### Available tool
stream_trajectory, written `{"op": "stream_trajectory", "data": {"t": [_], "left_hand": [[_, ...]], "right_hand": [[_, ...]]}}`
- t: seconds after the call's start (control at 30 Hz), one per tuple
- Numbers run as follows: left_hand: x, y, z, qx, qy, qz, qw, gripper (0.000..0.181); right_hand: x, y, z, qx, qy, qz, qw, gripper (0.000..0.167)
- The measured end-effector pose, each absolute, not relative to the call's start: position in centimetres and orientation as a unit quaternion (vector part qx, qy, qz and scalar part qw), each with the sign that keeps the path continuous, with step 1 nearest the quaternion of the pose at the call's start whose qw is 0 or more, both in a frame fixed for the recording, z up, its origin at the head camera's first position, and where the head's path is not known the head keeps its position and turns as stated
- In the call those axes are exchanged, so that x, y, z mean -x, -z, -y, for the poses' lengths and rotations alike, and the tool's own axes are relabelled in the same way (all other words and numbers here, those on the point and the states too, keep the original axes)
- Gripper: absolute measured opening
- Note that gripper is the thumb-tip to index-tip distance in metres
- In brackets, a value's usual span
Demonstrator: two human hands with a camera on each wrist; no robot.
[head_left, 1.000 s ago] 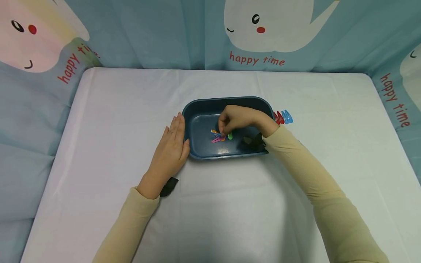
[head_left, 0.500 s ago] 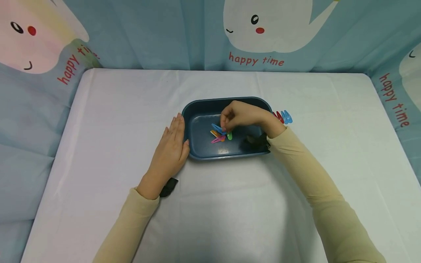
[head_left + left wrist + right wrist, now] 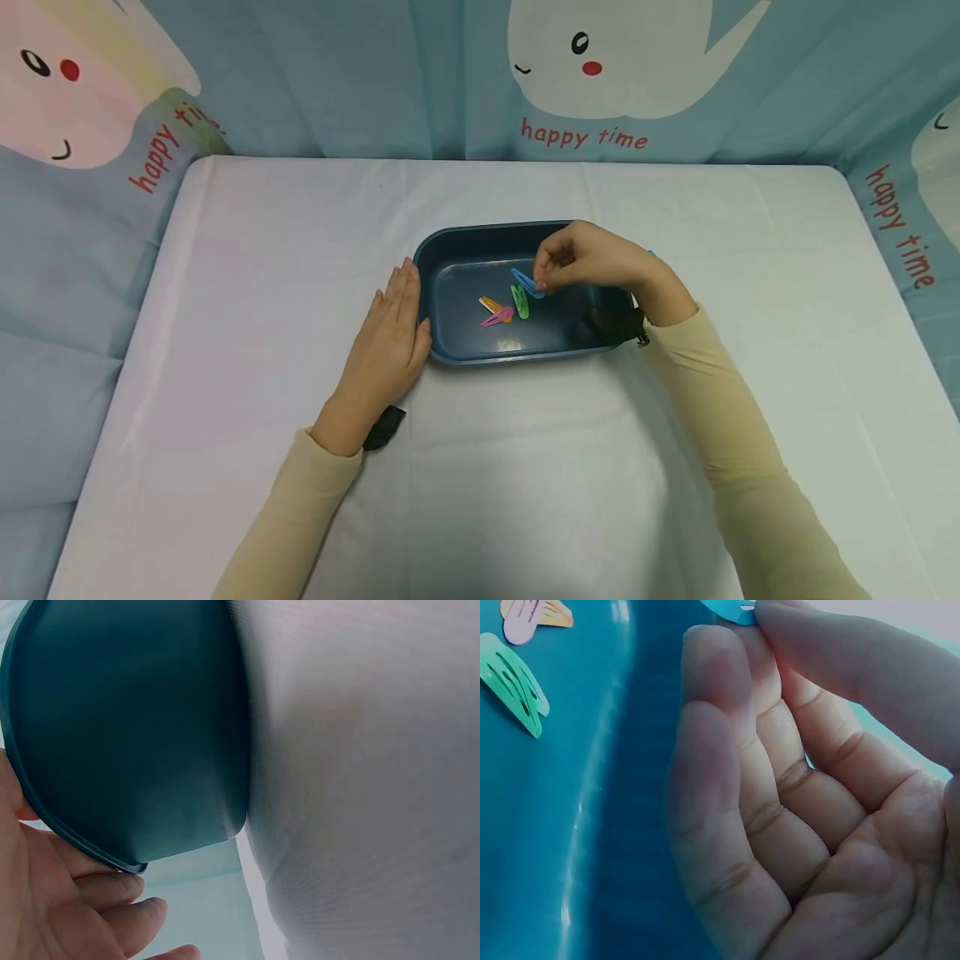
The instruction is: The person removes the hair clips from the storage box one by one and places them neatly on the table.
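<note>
My right hand [image 3: 600, 260] pinches a blue snap hair clip [image 3: 525, 282] between thumb and fingertips, above the inside of a dark blue tray [image 3: 465, 353]. In the right wrist view only an edge of the blue hair clip [image 3: 735, 609] shows at the fingertips. Green hair clips [image 3: 521, 302], seemingly a pair, lie on the tray floor. To their left a pink hair clip [image 3: 495, 317] overlaps an orange hair clip [image 3: 491, 305]. My left hand [image 3: 384, 333] rests against the tray's left end with straight fingers; the left wrist view shows its fingers at the rim [image 3: 82, 847].
A white cloth [image 3: 525, 467] covers the table under the tray. Blue printed curtains [image 3: 360, 75] hang behind and at both sides. A sliver of another blue clip [image 3: 652, 252] shows past my right wrist. A black wrist strap [image 3: 618, 323] sits at the right sleeve.
My right hand has lifted the blue hair clip off the group in the tray and moved it right, uncovering the green clips. The red clips outside are now hidden. My left hand stays put.
</note>
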State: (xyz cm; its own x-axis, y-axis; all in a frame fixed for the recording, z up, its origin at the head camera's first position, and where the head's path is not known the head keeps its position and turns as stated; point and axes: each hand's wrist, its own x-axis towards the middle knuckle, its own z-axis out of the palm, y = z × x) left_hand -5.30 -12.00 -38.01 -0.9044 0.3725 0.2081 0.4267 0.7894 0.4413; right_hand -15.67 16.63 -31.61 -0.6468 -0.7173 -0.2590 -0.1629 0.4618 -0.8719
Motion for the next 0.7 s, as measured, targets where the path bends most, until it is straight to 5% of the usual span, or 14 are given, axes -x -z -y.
{"op": "stream_trajectory", "data": {"t": [0.7], "left_hand": [[5.2, 37.9, 12.0, 0.213, 0.249, 0.943, 0.056, 0.061]], "right_hand": [[14.4, 31.5, -20.3, 0.233, 0.491, -0.795, 0.269, 0.009]]}}
